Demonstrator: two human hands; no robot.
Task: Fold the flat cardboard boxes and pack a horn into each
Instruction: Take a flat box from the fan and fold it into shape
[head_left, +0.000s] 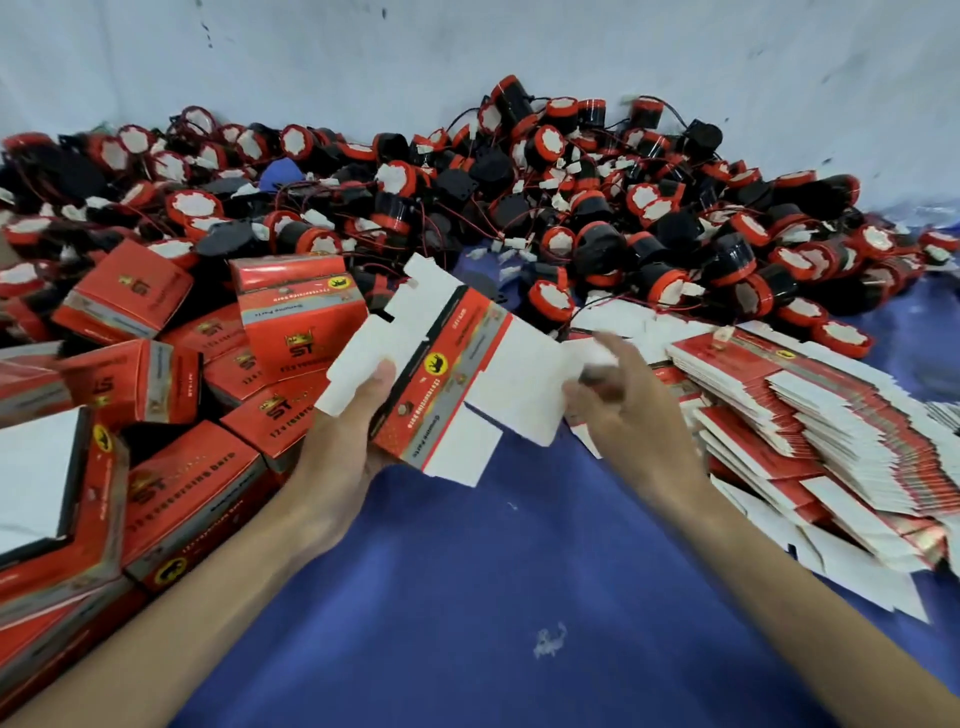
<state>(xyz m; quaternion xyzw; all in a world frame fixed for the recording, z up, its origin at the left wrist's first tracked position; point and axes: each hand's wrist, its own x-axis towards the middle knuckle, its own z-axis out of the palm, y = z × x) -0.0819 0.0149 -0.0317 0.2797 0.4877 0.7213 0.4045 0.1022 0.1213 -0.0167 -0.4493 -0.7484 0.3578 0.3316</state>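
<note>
Your left hand (349, 436) grips 1 flat box (470, 364) just above the blue cloth (493, 571), thumb pressed on a white flap and fingers curled beneath. Your right hand (626, 400) sits at the box's right edge, blurred, so I cannot tell whether its fingers pinch the panel or merely brush it. The card looks thin and light, stiff across its panels but likely to give at the creases; hold it by the red printed panels, not the loose flaps, which could crumple. The horns (571, 208) lie heaped behind with thin wires tangled; take 1 by its black body, never the wire. Folded boxes (171, 467) sit left; more flats (810, 415) are stacked right.
</note>
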